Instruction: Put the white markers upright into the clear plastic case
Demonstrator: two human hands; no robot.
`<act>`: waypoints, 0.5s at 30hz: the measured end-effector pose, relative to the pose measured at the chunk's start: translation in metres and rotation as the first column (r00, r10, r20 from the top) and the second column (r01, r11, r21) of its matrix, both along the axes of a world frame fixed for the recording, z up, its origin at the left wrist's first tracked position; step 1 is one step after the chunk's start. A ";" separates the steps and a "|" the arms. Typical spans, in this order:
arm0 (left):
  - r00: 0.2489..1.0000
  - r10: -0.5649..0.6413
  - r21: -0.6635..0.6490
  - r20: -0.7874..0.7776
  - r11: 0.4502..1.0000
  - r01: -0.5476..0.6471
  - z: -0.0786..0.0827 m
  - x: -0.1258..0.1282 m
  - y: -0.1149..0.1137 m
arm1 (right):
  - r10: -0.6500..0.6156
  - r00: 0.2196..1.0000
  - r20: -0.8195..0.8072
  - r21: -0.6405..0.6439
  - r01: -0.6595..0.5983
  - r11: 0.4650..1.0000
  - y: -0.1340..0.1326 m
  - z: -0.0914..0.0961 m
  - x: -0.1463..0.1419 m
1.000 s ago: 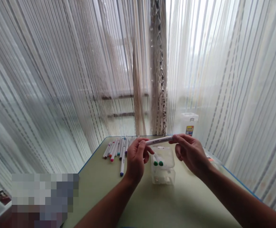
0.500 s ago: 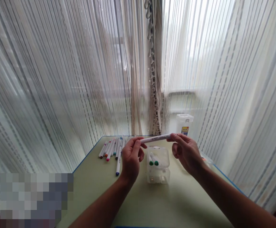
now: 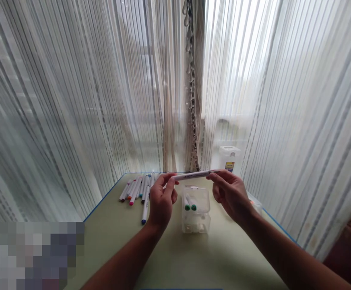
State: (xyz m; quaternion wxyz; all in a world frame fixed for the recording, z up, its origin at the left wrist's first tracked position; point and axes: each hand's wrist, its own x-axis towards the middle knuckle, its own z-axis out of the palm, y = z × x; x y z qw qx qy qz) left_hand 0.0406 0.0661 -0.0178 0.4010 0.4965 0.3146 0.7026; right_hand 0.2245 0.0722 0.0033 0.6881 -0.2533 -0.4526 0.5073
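Note:
A white marker (image 3: 191, 176) with dark lettering is stretched almost level between both hands above the table. My left hand (image 3: 162, 197) pinches its left end, and my right hand (image 3: 228, 191) grips its right end; the fingers hide both tips. Below it stands a clear plastic case (image 3: 196, 223) with its lid open, holding two markers with green ends (image 3: 190, 207). Left of my left hand lies a pile of white markers (image 3: 136, 189) with variously coloured ends. One marker with a blue end (image 3: 145, 207) points toward me, close beside my left wrist.
A tall clear container (image 3: 230, 157) with a yellow label stands at the back right. Another clear plastic piece (image 3: 254, 204) lies partly behind my right hand. The pale green table (image 3: 175, 262) has a blue edge, and striped sheer curtains (image 3: 127, 100) hang behind it.
The view has turned slightly, so the whole scene sits a little further left. Both hands keep their hold on the marker, with little visible change in its position between them.

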 end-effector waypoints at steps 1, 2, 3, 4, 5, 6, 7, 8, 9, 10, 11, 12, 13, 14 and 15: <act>1.000 0.004 -0.002 -0.001 1.000 -0.004 0.000 0.000 0.001 | 0.006 1.000 0.001 0.009 -0.006 1.000 0.000 0.000 -0.001; 1.000 0.005 -0.005 0.000 1.000 -0.005 0.000 0.000 0.001 | 0.009 1.000 0.000 0.015 -0.009 1.000 -0.001 0.000 -0.001; 1.000 0.003 -0.008 0.005 1.000 -0.003 -0.001 0.000 0.001 | 0.011 1.000 -0.004 0.021 -0.011 1.000 -0.001 0.000 -0.001; 1.000 -0.001 -0.009 0.010 1.000 0.001 -0.001 0.000 0.001 | 0.012 1.000 -0.008 0.025 -0.012 1.000 -0.001 0.000 -0.002; 1.000 -0.004 -0.010 0.015 1.000 0.004 -0.001 0.000 0.002 | 0.013 1.000 -0.012 0.028 -0.012 1.000 -0.001 0.000 -0.002; 1.000 -0.006 -0.010 0.017 1.000 0.006 -0.001 0.000 0.002 | 0.012 1.000 -0.015 0.029 -0.012 1.000 -0.002 0.000 -0.002; 1.000 -0.006 -0.009 0.017 1.000 0.006 -0.001 0.000 0.002 | 0.012 1.000 -0.018 0.030 -0.011 0.999 -0.002 0.000 -0.003; 1.000 -0.004 -0.009 0.016 1.000 0.004 -0.001 0.000 0.002 | 0.013 1.000 -0.020 0.031 -0.012 0.999 -0.002 0.001 -0.003; 1.000 -0.001 -0.010 0.014 1.000 0.001 -0.001 0.000 0.003 | 0.016 1.000 -0.019 0.034 -0.016 0.999 -0.003 0.001 -0.003; 1.000 0.001 -0.013 0.014 1.000 -0.001 -0.001 0.001 0.003 | 0.020 1.000 -0.016 0.036 -0.019 0.999 -0.003 0.001 -0.003; 1.000 0.005 -0.015 0.016 1.000 -0.004 0.000 0.001 0.003 | 0.023 1.000 -0.014 0.040 -0.023 0.999 -0.003 0.001 -0.003; 1.000 0.008 -0.017 0.021 1.000 -0.008 0.000 0.001 0.003 | 0.025 1.000 -0.013 0.042 -0.024 0.999 -0.003 0.001 -0.002; 1.000 0.011 -0.017 0.028 1.000 -0.011 0.001 0.001 0.003 | 0.026 1.000 -0.016 0.041 -0.025 0.999 -0.002 0.001 -0.002; 0.999 0.013 -0.014 0.036 1.000 -0.013 0.001 0.001 0.002 | 0.026 0.999 -0.030 0.029 -0.025 0.999 -0.002 0.001 -0.002; 0.999 0.014 -0.008 0.043 1.000 -0.013 0.002 0.001 0.001 | 0.025 0.998 -0.052 0.006 -0.025 1.000 -0.001 0.001 -0.001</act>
